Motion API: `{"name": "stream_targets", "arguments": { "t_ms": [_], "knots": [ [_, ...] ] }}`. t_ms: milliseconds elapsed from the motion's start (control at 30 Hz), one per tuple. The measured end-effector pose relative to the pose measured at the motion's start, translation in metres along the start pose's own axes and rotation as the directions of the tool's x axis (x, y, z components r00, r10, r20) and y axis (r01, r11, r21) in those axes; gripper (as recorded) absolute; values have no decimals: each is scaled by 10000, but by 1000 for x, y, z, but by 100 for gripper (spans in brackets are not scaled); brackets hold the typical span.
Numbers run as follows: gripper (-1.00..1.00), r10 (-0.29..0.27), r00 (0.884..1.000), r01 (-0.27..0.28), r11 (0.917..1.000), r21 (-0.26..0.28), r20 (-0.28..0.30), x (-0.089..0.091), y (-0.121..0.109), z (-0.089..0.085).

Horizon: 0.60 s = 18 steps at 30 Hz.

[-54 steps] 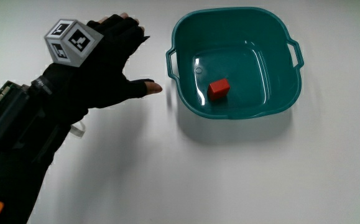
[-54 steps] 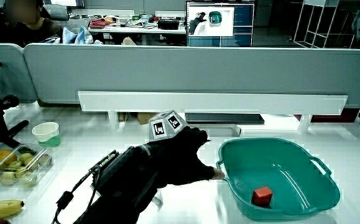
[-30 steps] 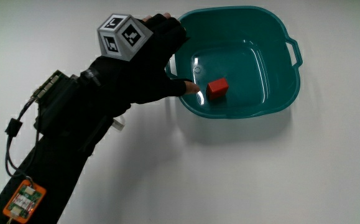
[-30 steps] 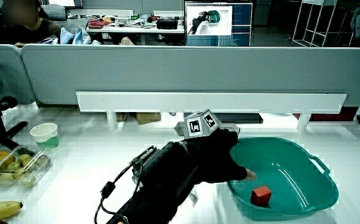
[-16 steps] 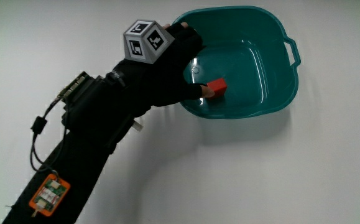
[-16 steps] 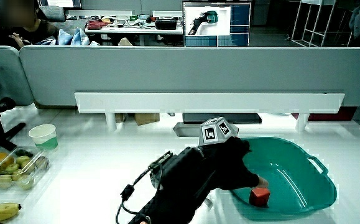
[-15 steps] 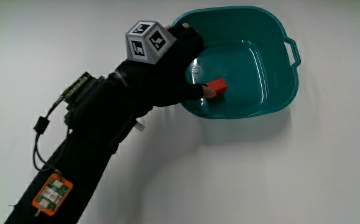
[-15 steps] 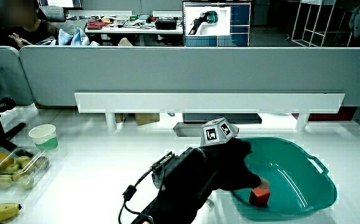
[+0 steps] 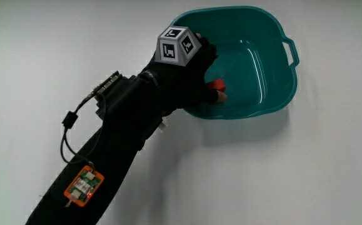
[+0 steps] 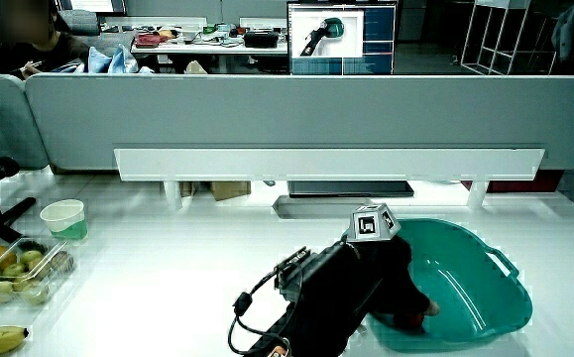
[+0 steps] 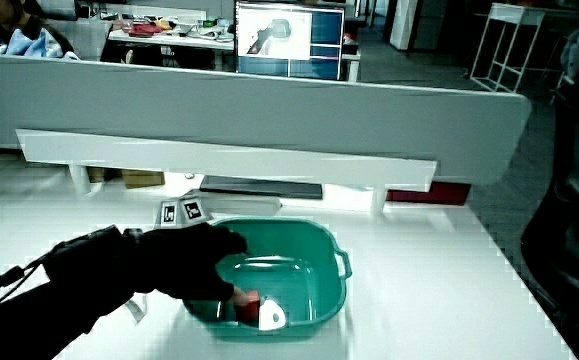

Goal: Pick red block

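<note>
Red block [image 9: 217, 85] lay on the floor of the teal basin [image 9: 274, 59], near its wall closest to the person. Small, rigid and probably light, it suited a pinch across opposite flat faces. The hand [image 9: 196, 78] reached over the basin rim, fingertips [image 9: 221, 97] closing around the block.

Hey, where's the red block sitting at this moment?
The red block lies on the floor of the teal basin, partly covered by the hand reaching over the basin's rim; a side view shows the fingertips touching it.
</note>
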Motion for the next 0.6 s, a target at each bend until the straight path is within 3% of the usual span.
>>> {"name": "stream_targets", "arguments": {
  "t_ms": [333, 600],
  "knots": [
    [0, 658, 9971, -672, 9970, -375, -369, 0, 18, -14],
    [0, 1226, 9891, -1299, 9874, -905, -818, -2, 32, -29]
  ]
}}
